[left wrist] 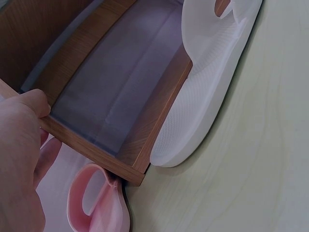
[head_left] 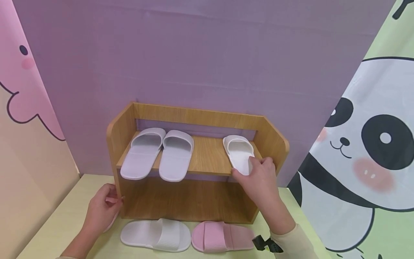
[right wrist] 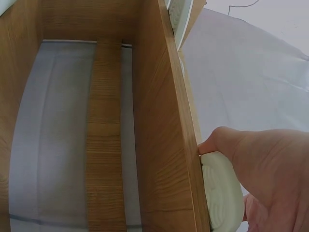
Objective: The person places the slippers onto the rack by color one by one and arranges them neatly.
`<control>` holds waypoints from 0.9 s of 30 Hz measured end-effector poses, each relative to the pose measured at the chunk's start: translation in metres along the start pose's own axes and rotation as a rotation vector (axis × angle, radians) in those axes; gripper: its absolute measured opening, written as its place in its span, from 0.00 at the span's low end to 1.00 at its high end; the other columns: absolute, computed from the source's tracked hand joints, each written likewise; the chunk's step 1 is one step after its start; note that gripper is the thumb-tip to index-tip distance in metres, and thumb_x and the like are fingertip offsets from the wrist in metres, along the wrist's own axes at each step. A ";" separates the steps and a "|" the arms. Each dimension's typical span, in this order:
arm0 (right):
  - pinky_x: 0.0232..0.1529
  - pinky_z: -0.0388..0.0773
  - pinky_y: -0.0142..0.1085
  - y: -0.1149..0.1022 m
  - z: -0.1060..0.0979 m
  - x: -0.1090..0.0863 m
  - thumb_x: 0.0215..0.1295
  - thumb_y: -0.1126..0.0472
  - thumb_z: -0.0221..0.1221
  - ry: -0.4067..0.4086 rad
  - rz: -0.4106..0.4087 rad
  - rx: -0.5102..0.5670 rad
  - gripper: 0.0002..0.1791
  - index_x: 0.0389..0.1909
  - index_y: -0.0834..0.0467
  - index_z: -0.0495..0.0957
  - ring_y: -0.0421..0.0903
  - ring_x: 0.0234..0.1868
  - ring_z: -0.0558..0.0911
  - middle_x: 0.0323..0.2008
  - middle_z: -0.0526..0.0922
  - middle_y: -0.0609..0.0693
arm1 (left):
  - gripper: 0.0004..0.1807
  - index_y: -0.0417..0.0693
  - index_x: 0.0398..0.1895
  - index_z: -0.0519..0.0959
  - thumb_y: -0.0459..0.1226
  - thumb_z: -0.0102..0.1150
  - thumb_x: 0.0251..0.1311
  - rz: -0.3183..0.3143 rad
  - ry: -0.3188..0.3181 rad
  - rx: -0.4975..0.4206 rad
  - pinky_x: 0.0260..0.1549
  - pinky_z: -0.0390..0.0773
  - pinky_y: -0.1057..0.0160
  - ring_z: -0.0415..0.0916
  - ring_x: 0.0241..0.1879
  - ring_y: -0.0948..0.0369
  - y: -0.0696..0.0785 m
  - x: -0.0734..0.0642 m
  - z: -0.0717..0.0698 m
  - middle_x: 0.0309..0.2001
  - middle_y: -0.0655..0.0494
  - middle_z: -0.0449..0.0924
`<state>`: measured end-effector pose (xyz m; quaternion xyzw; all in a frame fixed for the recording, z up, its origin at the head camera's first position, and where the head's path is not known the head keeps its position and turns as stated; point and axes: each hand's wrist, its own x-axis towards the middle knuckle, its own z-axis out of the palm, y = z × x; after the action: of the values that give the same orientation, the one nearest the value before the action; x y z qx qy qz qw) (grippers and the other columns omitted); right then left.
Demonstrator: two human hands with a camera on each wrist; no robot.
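Note:
In the head view a small wooden shoe rack (head_left: 197, 148) stands with a white slipper (head_left: 238, 154) at the right of its upper shelf. My right hand (head_left: 260, 181) pinches this slipper's front end between thumb and fingers; the right wrist view shows its rounded end (right wrist: 223, 193) against the shelf edge. My left hand (head_left: 98, 210) grips the front edge of the rack's left side panel, thumb and fingers around it in the left wrist view. Beside that panel, partly hidden by the hand, lies a pink slipper (left wrist: 120, 212).
A pair of white slippers, left one (head_left: 142, 156) and right one (head_left: 176, 158), sits on the upper shelf's left. Before the rack, another white slipper (head_left: 142, 232) and a pink slipper (head_left: 239, 237) lie sideways on the table (head_left: 58, 219). A purple backdrop (head_left: 207, 54) hangs behind.

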<state>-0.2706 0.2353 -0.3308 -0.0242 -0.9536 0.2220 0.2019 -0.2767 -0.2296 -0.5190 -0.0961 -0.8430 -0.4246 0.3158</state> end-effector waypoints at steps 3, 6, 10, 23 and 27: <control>0.59 0.78 0.60 0.000 0.000 0.000 0.68 0.38 0.68 0.012 -0.009 -0.018 0.47 0.75 0.70 0.73 0.65 0.63 0.68 0.59 0.69 0.70 | 0.20 0.41 0.52 0.80 0.22 0.75 0.60 0.005 0.003 0.000 0.34 0.86 0.69 0.81 0.38 0.70 0.000 0.001 0.000 0.43 0.52 0.86; 0.59 0.77 0.61 0.000 -0.001 0.000 0.69 0.37 0.68 0.023 -0.024 -0.041 0.48 0.74 0.70 0.74 0.66 0.63 0.69 0.59 0.70 0.71 | 0.20 0.41 0.52 0.80 0.22 0.75 0.60 0.006 0.005 0.000 0.34 0.86 0.70 0.81 0.38 0.70 -0.001 0.002 0.000 0.43 0.52 0.86; 0.60 0.77 0.63 0.001 -0.001 0.000 0.70 0.34 0.68 0.028 -0.035 -0.075 0.49 0.74 0.71 0.74 0.68 0.64 0.70 0.60 0.71 0.72 | 0.20 0.41 0.52 0.80 0.22 0.75 0.60 0.003 0.003 -0.004 0.35 0.85 0.71 0.81 0.39 0.70 0.000 0.002 0.000 0.43 0.52 0.86; 0.58 0.77 0.63 0.003 0.003 -0.001 0.71 0.28 0.63 0.049 -0.067 -0.162 0.50 0.68 0.72 0.77 0.69 0.62 0.72 0.58 0.74 0.74 | 0.20 0.42 0.52 0.80 0.23 0.76 0.60 0.006 0.006 0.000 0.34 0.85 0.71 0.81 0.39 0.70 -0.002 0.001 0.000 0.43 0.52 0.86; 0.55 0.77 0.62 0.004 0.004 -0.001 0.71 0.25 0.62 0.045 -0.069 -0.172 0.52 0.68 0.72 0.76 0.68 0.60 0.72 0.56 0.74 0.73 | 0.21 0.42 0.53 0.80 0.23 0.76 0.60 0.008 0.000 0.002 0.34 0.85 0.72 0.81 0.39 0.70 -0.001 0.000 0.000 0.45 0.51 0.86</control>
<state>-0.2714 0.2369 -0.3357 -0.0137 -0.9647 0.1314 0.2279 -0.2770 -0.2297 -0.5195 -0.0991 -0.8430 -0.4225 0.3178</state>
